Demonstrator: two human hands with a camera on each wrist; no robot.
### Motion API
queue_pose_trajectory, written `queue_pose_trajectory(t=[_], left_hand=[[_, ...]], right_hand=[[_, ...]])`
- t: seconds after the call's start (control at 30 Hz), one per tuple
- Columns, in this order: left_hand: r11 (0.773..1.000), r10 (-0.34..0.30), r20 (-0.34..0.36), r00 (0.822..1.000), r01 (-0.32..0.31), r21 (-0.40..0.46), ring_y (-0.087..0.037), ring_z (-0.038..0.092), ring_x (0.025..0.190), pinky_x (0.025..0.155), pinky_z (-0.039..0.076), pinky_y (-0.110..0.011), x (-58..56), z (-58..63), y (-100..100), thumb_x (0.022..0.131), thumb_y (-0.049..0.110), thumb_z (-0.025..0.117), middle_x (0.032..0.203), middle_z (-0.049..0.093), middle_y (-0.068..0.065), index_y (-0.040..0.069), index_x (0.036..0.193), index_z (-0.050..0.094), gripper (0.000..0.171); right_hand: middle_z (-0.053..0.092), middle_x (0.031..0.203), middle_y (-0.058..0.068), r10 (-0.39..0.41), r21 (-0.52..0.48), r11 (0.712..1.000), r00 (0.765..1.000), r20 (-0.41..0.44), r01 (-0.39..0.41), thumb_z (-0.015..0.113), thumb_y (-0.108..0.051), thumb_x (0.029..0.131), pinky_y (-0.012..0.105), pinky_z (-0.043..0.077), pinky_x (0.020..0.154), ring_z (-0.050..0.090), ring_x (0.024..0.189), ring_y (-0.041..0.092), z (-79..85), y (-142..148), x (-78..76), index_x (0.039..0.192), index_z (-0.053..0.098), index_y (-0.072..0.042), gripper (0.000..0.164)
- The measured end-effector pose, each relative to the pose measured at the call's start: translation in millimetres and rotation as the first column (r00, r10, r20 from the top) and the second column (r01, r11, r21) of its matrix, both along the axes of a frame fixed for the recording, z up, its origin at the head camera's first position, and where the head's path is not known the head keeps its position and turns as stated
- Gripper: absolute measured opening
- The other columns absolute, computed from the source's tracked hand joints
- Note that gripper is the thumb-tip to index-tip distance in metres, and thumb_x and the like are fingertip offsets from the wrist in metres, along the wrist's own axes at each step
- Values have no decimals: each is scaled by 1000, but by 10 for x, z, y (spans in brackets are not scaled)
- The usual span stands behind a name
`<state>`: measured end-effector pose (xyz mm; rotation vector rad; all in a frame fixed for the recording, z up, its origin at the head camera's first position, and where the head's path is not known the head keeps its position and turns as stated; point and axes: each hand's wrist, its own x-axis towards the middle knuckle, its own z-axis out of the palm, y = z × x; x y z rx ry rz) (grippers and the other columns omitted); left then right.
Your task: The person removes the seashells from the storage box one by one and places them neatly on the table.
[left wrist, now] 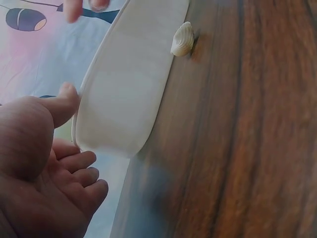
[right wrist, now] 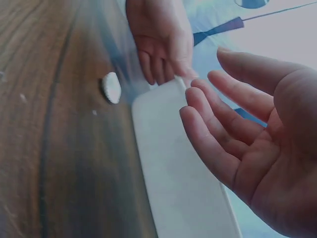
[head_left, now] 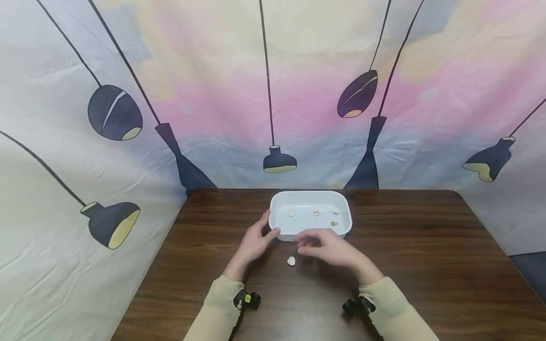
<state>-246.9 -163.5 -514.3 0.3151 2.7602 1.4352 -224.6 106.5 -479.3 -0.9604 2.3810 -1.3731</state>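
A white rectangular plastic tray [head_left: 285, 237] stands near the table's far edge, with several small seashells in it, one of them a pale shell [head_left: 291, 213]. My left hand [head_left: 255, 241] holds the tray's near left corner, thumb at the rim and fingers along the outer side. Over the tray's near edge hovers my right hand [head_left: 328, 246], its fingers loosely bent and nothing between them. In the right wrist view, that hand [right wrist: 257, 134] shows an empty palm. A ribbed whitish seashell [left wrist: 183, 39] lies on the wood in front of the tray, apart from both hands.
The dark brown wooden table [head_left: 426, 265] extends to both sides of the tray. Behind it hangs a pastel cloth [head_left: 213, 94] printed with dark lamps. Each wrist carries a small black camera, such as the left camera [head_left: 247, 299].
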Motion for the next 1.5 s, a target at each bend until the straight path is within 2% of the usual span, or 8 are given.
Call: queue_pose_trajectory(t=[0.3, 0.43, 0.57, 0.73, 0.83, 1.03, 1.27, 1.5], left_hand=[[1000, 10, -6, 1000, -10, 5, -36, 31, 158, 128, 27, -54, -8, 0, 16, 107, 29, 67, 170, 33, -20, -1, 166, 33, 74], [1000, 17, -2, 1000, -17, 4, -35, 31, 158, 128, 27, -53, -4, -1, 19, 107, 28, 67, 170, 33, -20, -1, 166, 33, 73], [1000, 20, 8, 1000, -20, 6, -34, 31, 158, 128, 27, -53, 0, 2, 27, 107, 27, 67, 171, 33, -18, 0, 166, 33, 73], [1000, 15, 3, 1000, -15, 8, -35, 32, 158, 128, 28, -53, 1, 5, 29, 108, 26, 66, 171, 33, -18, -1, 166, 33, 72], [1000, 12, 2, 1000, -12, 16, -36, 32, 158, 127, 28, -54, 3, 1, 31, 108, 24, 66, 171, 33, -18, -2, 165, 32, 71], [1000, 19, 10, 1000, -19, 17, -35, 32, 158, 127, 28, -53, 0, -18, 40, 108, 23, 65, 171, 33, -16, -1, 166, 32, 71], [1000, 15, 2, 1000, -15, 27, -35, 32, 158, 127, 28, -53, -5, -30, 43, 107, 23, 66, 170, 34, -17, 0, 166, 33, 71], [999, 26, 15, 1000, -26, 33, -33, 31, 158, 128, 27, -51, -3, -40, 38, 108, 23, 66, 171, 33, -15, 1, 166, 32, 71]], right_hand=[[77, 113, -1, -186, -66, 981, 982, -22, 184, 75, -22, 103, 32, 58, 91, 70, 102, 16, 98, 182, -81, 127, 76, -5, 29], [75, 123, 13, -268, -115, 956, 963, 31, 270, 75, -20, 103, 29, 59, 86, 72, 102, 25, 67, 240, -124, 129, 74, 1, 33], [74, 125, 18, -323, -145, 931, 942, 92, 334, 74, -19, 104, 27, 59, 86, 74, 102, 32, 39, 263, -152, 132, 71, 4, 37], [76, 118, 15, -349, -143, 921, 931, 107, 362, 73, -17, 104, 29, 59, 87, 72, 103, 29, 39, 270, -163, 133, 70, 4, 37], [76, 121, 13, -380, -122, 913, 919, 101, 390, 73, -18, 103, 30, 57, 88, 71, 106, 25, 35, 269, -176, 135, 70, 2, 38], [73, 127, 18, -425, -90, 897, 900, 94, 433, 72, -16, 104, 41, 57, 96, 68, 118, 35, 3, 276, -250, 139, 67, 2, 40], [71, 131, 21, -454, -47, 887, 887, 88, 459, 69, -7, 102, 51, 52, 106, 67, 124, 38, -26, 234, -419, 140, 65, 4, 39], [72, 131, 21, -446, 30, 895, 892, 78, 445, 69, -4, 101, 51, 55, 104, 69, 120, 37, -82, 91, -623, 134, 69, 4, 35]])
